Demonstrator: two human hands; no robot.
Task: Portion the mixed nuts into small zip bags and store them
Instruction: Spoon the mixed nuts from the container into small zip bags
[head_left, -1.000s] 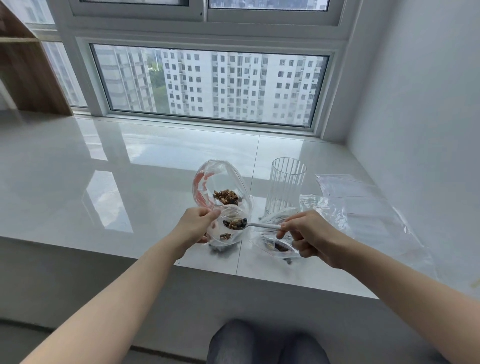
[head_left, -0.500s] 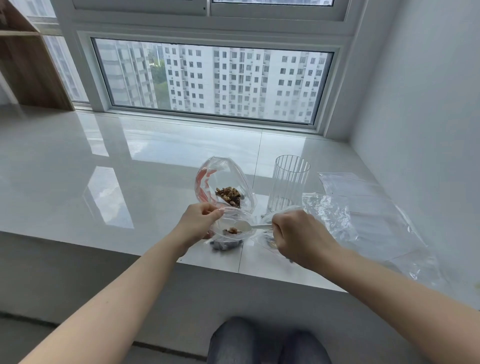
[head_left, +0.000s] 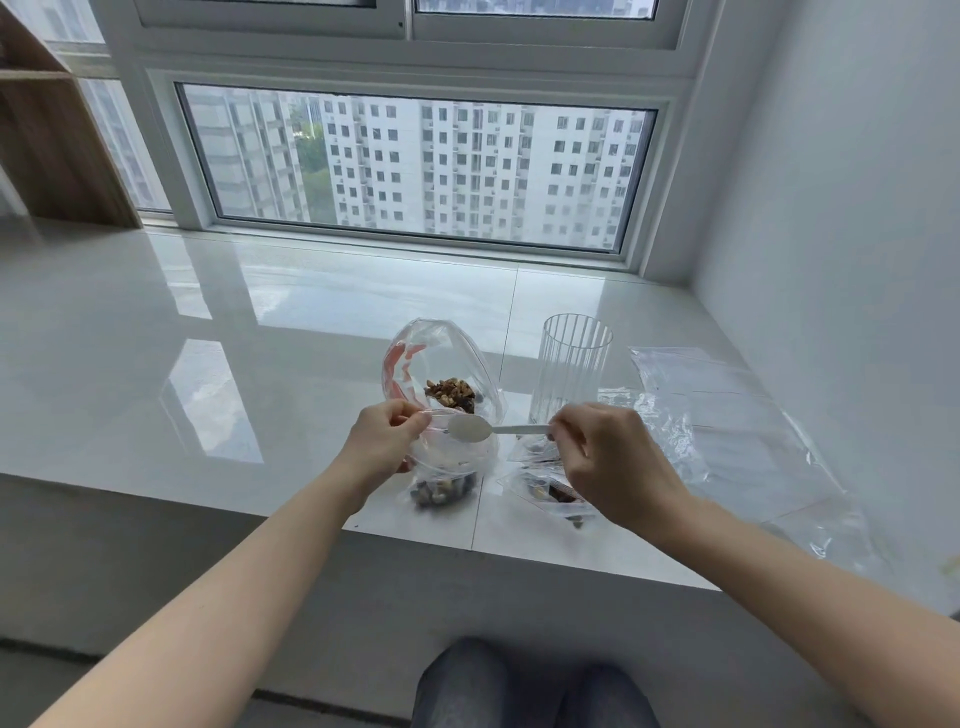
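My left hand (head_left: 382, 441) pinches the rim of a small clear zip bag (head_left: 449, 465) and holds it open on the sill; mixed nuts (head_left: 441, 491) lie at its bottom. My right hand (head_left: 608, 462) grips the handle of a white plastic spoon (head_left: 475, 429), whose empty bowl is turned over above the bag's mouth. Behind stands a larger open clear bag (head_left: 441, 358) with red print and a heap of mixed nuts (head_left: 451, 392). Under my right hand lies another small bag with nuts (head_left: 550, 493), partly hidden.
A ribbed clear glass (head_left: 571, 371) stands right of the large bag. Several empty clear plastic bags (head_left: 737, 421) lie spread toward the right wall. The glossy white sill (head_left: 208, 364) ends in a front edge near my knees; a window runs behind.
The spoon, loaded with nuts a second ago, has tipped over the small bag and is now empty. More nuts lie at the bag's bottom. My right hand rotated palm down.
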